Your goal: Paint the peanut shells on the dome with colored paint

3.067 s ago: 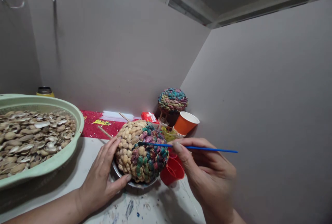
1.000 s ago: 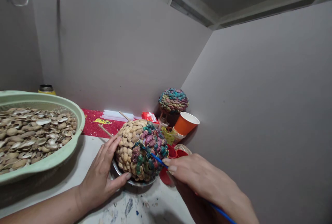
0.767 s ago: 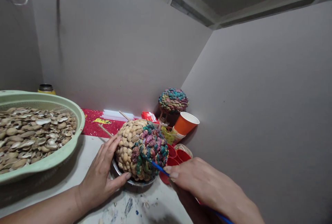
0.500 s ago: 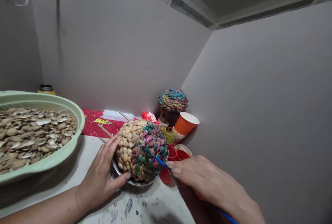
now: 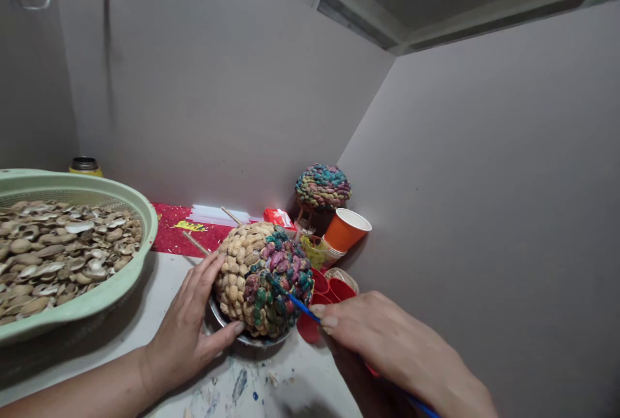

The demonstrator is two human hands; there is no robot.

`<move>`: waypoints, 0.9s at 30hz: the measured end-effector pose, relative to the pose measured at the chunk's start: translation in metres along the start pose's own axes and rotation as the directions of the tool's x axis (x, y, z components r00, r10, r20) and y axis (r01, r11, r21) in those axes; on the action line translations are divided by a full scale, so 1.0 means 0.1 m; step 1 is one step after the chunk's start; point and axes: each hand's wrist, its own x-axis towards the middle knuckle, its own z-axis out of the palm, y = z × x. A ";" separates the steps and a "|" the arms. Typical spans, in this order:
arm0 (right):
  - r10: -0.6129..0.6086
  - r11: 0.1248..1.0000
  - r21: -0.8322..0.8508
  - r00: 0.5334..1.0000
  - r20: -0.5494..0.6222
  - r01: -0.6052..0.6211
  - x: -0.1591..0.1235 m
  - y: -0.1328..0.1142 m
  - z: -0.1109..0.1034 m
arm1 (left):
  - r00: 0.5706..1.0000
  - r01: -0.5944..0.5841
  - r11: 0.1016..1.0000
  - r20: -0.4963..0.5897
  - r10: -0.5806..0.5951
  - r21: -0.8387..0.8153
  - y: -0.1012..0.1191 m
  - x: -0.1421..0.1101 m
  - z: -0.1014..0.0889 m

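A ball covered in peanut shells (image 5: 247,269), plain on its left and painted in several colours on its right, sits in a metal dish (image 5: 227,326). My left hand (image 5: 186,334) cups the dish and the ball's left side, fingers spread, thumb along the dish's front rim. My right hand (image 5: 387,347) pinches a thin blue paintbrush (image 5: 301,306). The brush tip touches the painted shells on the ball's right side.
A pale green basket (image 5: 104,298) full of peanut shells stands at the left. Red cups (image 5: 334,292), an orange paper cup (image 5: 345,232) and a second painted shell ball (image 5: 322,187) crowd the corner. Grey partition walls close in behind and on the right.
Three seconds ago the brush lay level across the ball's top; now my right hand is lower and the brush angles up to the ball's right side. My left hand has stayed put.
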 end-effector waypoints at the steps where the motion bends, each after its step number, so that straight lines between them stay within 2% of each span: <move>1: 0.008 1.000 0.005 1.000 0.001 -0.008 0.01 -0.02 -0.01 | 1.000 0.000 1.000 -0.002 0.000 0.000 0.00 0.00 0.00; 6: 0.070 0.997 0.049 0.996 -0.046 -0.068 0.08 -0.08 -0.03 | 1.000 0.012 1.000 0.005 -0.012 -0.008 0.01 0.01 -0.01; 9: 0.084 0.993 0.096 0.986 -0.141 -0.071 0.11 -0.05 0.07 | 1.000 0.014 1.000 0.004 -0.014 -0.011 0.01 0.01 -0.01; 11: 0.106 0.989 0.128 0.966 -0.237 -0.077 0.11 -0.01 0.17 | 1.000 0.019 1.000 0.002 -0.019 -0.011 0.01 0.00 0.00; 14: 0.171 0.979 0.157 0.934 -0.314 -0.126 0.07 0.07 0.28 | 1.000 0.012 1.000 -0.003 -0.012 -0.010 0.01 0.00 0.00; 20: 0.245 0.966 0.186 0.864 -0.439 -0.179 0.00 0.08 0.31 | 1.000 -0.013 1.000 -0.004 0.013 0.007 0.01 0.02 -0.02; 22: 0.246 0.964 0.201 0.860 -0.447 -0.171 0.01 0.05 0.30 | 1.000 -0.009 1.000 -0.001 0.009 0.011 0.01 0.01 -0.03; 27: 0.253 0.962 0.190 0.895 -0.368 -0.194 0.06 0.04 0.31 | 1.000 0.003 1.000 -0.005 -0.003 0.009 0.01 0.01 -0.02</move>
